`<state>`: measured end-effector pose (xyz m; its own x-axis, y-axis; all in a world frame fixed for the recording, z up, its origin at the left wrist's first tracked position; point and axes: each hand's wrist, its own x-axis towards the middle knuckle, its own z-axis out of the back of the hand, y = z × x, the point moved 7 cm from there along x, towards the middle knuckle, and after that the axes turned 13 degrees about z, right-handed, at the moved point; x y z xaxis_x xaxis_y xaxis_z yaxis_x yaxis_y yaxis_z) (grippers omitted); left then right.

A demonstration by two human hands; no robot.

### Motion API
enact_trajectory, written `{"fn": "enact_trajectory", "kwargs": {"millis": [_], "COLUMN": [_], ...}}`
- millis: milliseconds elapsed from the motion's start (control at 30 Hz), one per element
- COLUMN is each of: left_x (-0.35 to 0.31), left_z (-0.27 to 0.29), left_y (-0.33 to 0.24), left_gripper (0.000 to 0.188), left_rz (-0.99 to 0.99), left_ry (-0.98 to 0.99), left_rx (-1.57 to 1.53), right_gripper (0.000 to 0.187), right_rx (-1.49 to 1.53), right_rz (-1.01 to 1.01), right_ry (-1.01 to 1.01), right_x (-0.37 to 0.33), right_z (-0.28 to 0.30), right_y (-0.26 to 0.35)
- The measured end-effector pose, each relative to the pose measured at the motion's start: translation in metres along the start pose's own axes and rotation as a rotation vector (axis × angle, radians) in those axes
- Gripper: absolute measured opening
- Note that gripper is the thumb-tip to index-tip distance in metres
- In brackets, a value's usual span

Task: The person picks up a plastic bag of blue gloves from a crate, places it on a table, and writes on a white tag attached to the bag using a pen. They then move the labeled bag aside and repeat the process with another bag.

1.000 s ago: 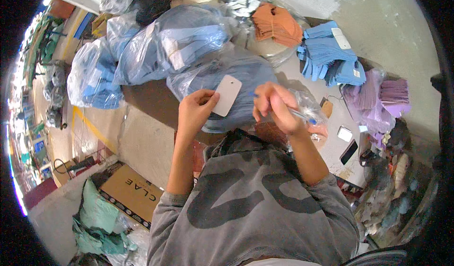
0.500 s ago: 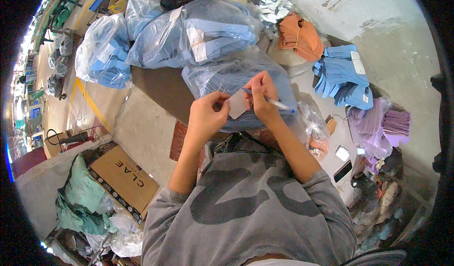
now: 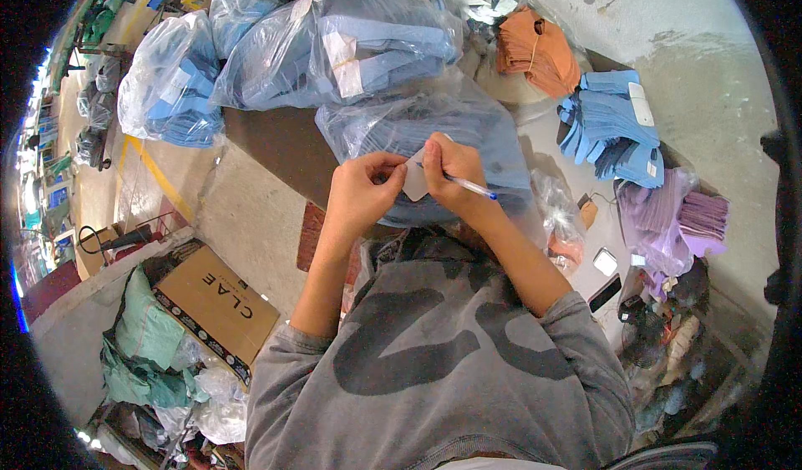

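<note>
Between thumb and fingers my left hand (image 3: 366,193) pinches the edge of a small white paper slip (image 3: 415,182). My right hand (image 3: 454,176) is closed around a pen (image 3: 470,187) with a clear barrel and blue end, its tip against the slip. Both hands are above a clear plastic bag (image 3: 501,144) packed with blue fabric pieces. Just beyond it lies another bag of blue pieces (image 3: 393,48), with a white paper label (image 3: 342,62) on it. My right palm hides part of the slip.
To the right, a tabletop holds orange pieces (image 3: 539,52), a blue fabric stack (image 3: 610,127), purple pieces (image 3: 660,219) and a dark phone (image 3: 605,293). A cardboard box (image 3: 217,307) and a green sack (image 3: 146,328) are at the lower left. More bagged blue pieces (image 3: 188,94) stand far left.
My right hand has shifted slightly left and down, bringing the pen tip lower on the slip. The slip is now more covered by my right hand. My view has tilted a little.
</note>
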<state>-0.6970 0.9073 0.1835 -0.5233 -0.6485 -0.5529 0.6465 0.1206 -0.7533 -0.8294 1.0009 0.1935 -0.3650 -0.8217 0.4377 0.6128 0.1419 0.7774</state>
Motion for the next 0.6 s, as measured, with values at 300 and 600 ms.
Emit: {"fn": "enact_trajectory", "kwargs": {"millis": [300,600], "left_x": [0.001,0.004], "left_z": [-0.001,-0.002], "left_y": [-0.002,0.002], "left_gripper": [0.021,0.021], "left_rz": [0.005,-0.013], "left_ry": [0.017,0.004], "left_rx": [0.013,0.003], "right_gripper": [0.028,0.028], "right_rx": [0.090,0.096], "right_rz": [-0.095,-0.070], "right_ry": [-0.042,-0.052], "right_x": [-0.004,-0.006], "right_z": [-0.001,-0.001], "right_y": [-0.010,-0.011]}}
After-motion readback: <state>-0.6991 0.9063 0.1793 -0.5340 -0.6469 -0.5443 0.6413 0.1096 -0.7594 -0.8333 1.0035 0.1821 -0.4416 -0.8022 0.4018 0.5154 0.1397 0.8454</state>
